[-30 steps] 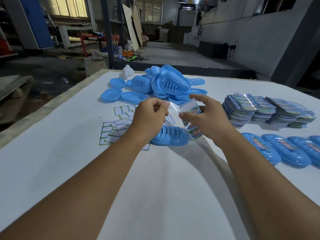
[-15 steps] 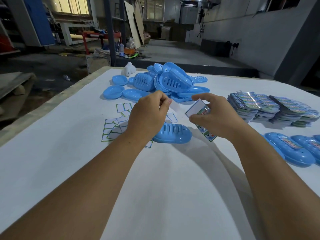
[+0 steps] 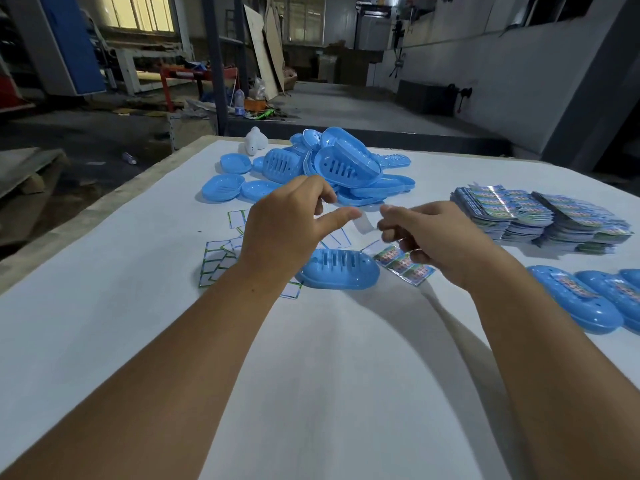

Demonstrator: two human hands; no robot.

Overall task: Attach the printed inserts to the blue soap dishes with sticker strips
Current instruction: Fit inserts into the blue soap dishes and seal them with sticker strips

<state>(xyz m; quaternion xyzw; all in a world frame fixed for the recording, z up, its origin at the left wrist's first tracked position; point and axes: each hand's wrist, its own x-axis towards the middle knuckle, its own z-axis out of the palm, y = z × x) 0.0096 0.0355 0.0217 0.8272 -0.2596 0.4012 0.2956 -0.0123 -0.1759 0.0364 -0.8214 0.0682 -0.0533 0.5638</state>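
Peeling was in hand: above the slotted soap dish, the right hand pinched a clear sticker strip and printed insert; the left hand's grip looked released. Next, likely pressing both onto that dish.

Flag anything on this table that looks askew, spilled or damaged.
Nothing looks damaged or spilled. Two things are untidy: the unlabelled blue plastic soap dishes lie in a jumbled heap at the far side, some tipped on edge, and the green-edged white sticker sheets are scattered and overlapping beside the upside-down slotted blue dish.
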